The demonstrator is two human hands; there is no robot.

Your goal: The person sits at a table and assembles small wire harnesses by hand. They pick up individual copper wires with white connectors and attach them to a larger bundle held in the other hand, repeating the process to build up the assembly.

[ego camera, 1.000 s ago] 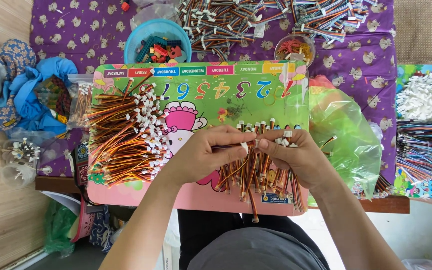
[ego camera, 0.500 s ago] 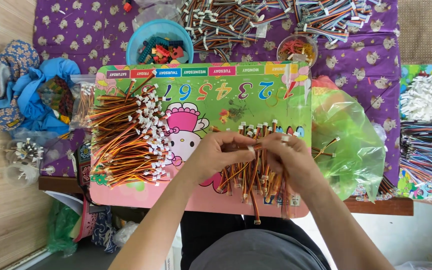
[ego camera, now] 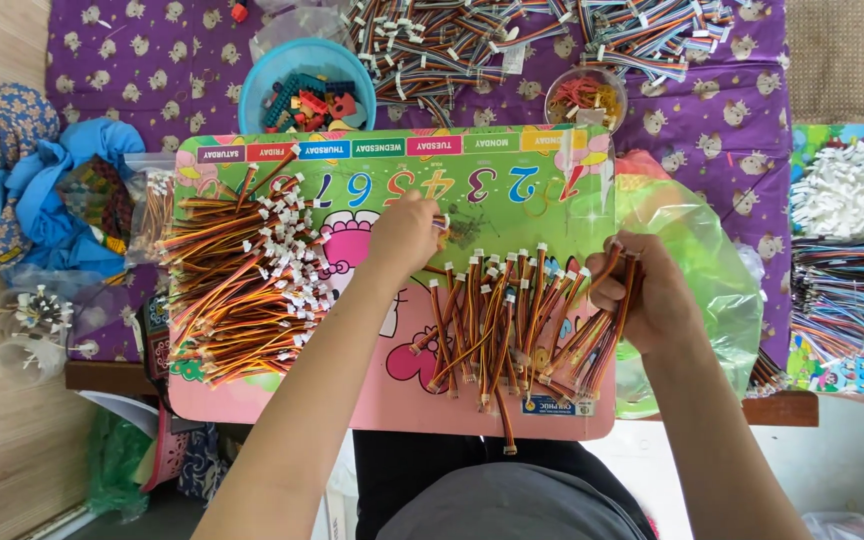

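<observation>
At the far left a heap of blue and patterned cloth [ego camera: 22, 190] lies on the wooden floor, with clear plastic cups [ego camera: 27, 330] just below it. Next comes a big pile of wires [ego camera: 237, 285], orange, red and brown with white plugs, spread over the left part of a colourful board [ego camera: 372, 395] that carries most of the work. Above the board, on the purple cloth [ego camera: 102, 60] covering the counter, stands a blue bowl [ego camera: 252, 75] of small coloured parts.

The left hand [ego camera: 404, 238] is over the middle of the board, its grip clenched on a small wire end [ego camera: 442, 225] pinched at the fingertips. Just to its right a row of wires [ego camera: 497, 320] lies fanned on the board, plugs pointing away from the person.

The right hand [ego camera: 647, 300] sits at the board's right edge, its grip closed around a bundle of wires [ego camera: 607, 320] of the same kind, held upright in the fist. Behind that hand is a green plastic bag [ego camera: 697, 250]. Further up, a small round dish [ego camera: 584, 98] and a tangle of rainbow cables [ego camera: 552, 35] lie on the cloth. At the far right, white plugs [ego camera: 847, 190] and striped cables [ego camera: 842, 300] rest on a second board.
</observation>
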